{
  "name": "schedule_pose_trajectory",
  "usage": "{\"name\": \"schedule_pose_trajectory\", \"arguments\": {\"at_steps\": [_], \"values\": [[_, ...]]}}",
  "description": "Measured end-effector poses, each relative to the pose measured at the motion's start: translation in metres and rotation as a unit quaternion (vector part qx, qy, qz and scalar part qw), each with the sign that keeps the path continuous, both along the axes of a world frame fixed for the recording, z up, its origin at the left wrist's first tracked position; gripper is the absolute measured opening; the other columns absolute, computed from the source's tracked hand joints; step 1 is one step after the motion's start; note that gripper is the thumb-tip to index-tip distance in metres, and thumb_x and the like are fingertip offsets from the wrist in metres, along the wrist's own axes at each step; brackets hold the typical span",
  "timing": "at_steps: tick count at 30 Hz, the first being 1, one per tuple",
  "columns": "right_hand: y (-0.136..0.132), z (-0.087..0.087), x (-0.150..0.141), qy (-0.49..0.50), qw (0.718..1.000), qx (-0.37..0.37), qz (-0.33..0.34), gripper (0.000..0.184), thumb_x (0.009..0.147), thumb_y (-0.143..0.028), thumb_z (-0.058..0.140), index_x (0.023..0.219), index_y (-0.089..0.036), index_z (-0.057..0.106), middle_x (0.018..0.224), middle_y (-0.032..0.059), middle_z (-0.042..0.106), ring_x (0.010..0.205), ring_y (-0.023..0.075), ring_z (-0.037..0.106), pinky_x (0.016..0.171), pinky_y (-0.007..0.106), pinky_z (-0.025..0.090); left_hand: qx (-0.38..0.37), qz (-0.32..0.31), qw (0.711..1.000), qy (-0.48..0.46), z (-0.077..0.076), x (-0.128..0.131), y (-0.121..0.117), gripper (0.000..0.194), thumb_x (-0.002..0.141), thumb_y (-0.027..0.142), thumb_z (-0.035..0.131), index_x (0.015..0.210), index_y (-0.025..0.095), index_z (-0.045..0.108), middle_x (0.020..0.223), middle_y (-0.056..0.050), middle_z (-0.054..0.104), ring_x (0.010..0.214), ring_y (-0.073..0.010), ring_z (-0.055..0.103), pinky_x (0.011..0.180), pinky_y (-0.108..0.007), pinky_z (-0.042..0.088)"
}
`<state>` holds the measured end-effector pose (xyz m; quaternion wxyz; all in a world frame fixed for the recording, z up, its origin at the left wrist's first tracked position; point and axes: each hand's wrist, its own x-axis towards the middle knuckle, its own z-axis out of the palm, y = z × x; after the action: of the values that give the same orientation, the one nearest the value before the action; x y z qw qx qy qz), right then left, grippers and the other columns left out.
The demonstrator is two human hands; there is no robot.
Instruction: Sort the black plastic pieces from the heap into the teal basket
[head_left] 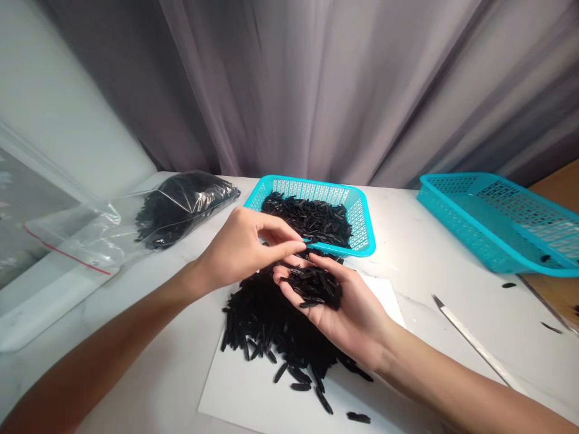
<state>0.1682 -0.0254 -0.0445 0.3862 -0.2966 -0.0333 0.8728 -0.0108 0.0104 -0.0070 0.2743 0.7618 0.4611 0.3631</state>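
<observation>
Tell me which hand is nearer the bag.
Left. The left hand is just right of the bag; the right hand, cupping black pieces, is farther right.

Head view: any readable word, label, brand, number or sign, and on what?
None readable: no lettering shows on the clear plastic bag with a red line, central turquoise plastic basket, right turquoise plastic basket, slim white-handled knife or thin black pieces.
</observation>
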Motion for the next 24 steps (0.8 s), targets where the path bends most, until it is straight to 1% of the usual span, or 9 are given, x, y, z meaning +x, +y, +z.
{"name": "schedule_pose_trajectory", "arguments": {"at_steps": [3,5,7,8,10,13,18,21,24], "values": [[-0.001,0.003,0.001,-0.015,1.0,0.003,0.008,0.032,0.098,-0.019,0.048,0.099,0.001,0.073,0.092,0.0185,0.079,0.091,0.0251,0.078,0.089,0.032,0.062,0.081,0.117,0.99,0.002,-0.017,0.0,0.023,0.017,0.089,0.032,0.07,0.086,0.018,0.08,0.085,-0.002,0.08,0.077,-0.0155,0.073,0.075,-0.024,0.058],[0.0,0.004,0.001,-0.027,1.0,0.001,-0.003,0.03,0.097,-0.018,0.05,0.099,0.0,0.073,0.094,0.0182,0.079,0.092,0.0254,0.078,0.09,0.033,0.062,0.087,0.15,0.985,0.02,-0.023,-0.002,0.031,0.025,0.089,0.033,0.07,0.107,0.017,0.076,0.099,-0.005,0.079,0.086,-0.017,0.072,0.077,-0.026,0.057],[0.001,0.005,0.001,-0.037,0.999,-0.003,-0.014,0.029,0.096,-0.018,0.051,0.099,-0.001,0.074,0.096,0.0182,0.079,0.092,0.0257,0.077,0.09,0.034,0.062,0.086,0.111,0.989,0.048,-0.018,-0.005,0.027,0.034,0.089,0.035,0.07,0.117,0.017,0.072,0.107,-0.006,0.076,0.09,-0.0165,0.07,0.075,-0.026,0.055],[0.002,0.005,0.001,-0.039,0.999,-0.002,-0.022,0.028,0.096,-0.017,0.05,0.098,-0.001,0.074,0.096,0.0177,0.079,0.091,0.0255,0.077,0.089,0.035,0.063,0.088,0.069,0.992,0.063,-0.012,-0.007,0.022,0.031,0.09,0.037,0.07,0.114,0.018,0.072,0.105,-0.005,0.075,0.088,-0.0152,0.069,0.074,-0.025,0.054],[0.003,0.005,0.0,-0.035,0.999,0.002,-0.04,0.027,0.096,-0.014,0.049,0.093,-0.004,0.074,0.092,0.0158,0.079,0.087,0.0241,0.078,0.088,0.036,0.063,0.078,-0.056,0.99,0.107,0.002,-0.012,0.007,0.019,0.089,0.037,0.072,0.098,0.02,0.075,0.095,0.0,0.074,0.083,-0.0132,0.066,0.074,-0.025,0.051],[0.005,0.005,0.0,-0.027,0.998,0.008,-0.054,0.028,0.096,-0.013,0.048,0.09,-0.005,0.074,0.089,0.014,0.078,0.084,0.0222,0.077,0.087,0.037,0.064,0.091,-0.145,0.972,0.164,0.021,-0.018,-0.01,0.011,0.085,0.027,0.077,0.095,0.022,0.076,0.09,0.002,0.072,0.085,-0.0131,0.065,0.079,-0.026,0.049],[0.006,0.007,0.001,-0.042,0.997,0.014,-0.065,0.026,0.096,-0.014,0.05,0.092,-0.006,0.075,0.093,0.0124,0.078,0.085,0.0215,0.076,0.087,0.036,0.064,0.098,-0.175,0.958,0.203,0.023,-0.021,-0.011,0.008,0.089,0.021,0.073,0.096,0.02,0.077,0.09,0.0,0.074,0.089,-0.0145,0.066,0.081,-0.027,0.048],[0.005,0.007,0.002,-0.038,0.997,0.025,-0.064,0.027,0.096,-0.014,0.049,0.094,-0.005,0.074,0.093,0.0131,0.078,0.086,0.0219,0.076,0.09,0.036,0.063,0.104,-0.156,0.967,0.175,0.02,-0.021,-0.009,0.008,0.087,0.02,0.074,0.094,0.021,0.078,0.089,0.002,0.075,0.085,-0.0132,0.066,0.08,-0.027,0.049],[0.005,0.007,0.002,-0.015,0.998,0.031,-0.047,0.029,0.096,-0.015,0.048,0.101,0.0,0.072,0.097,0.0179,0.078,0.091,0.0239,0.076,0.095,0.036,0.06,0.124,-0.13,0.976,0.121,0.021,-0.022,-0.009,0.007,0.085,0.021,0.077,0.091,0.022,0.078,0.085,0.002,0.076,0.08,-0.0125,0.067,0.078,-0.026,0.05]]}}
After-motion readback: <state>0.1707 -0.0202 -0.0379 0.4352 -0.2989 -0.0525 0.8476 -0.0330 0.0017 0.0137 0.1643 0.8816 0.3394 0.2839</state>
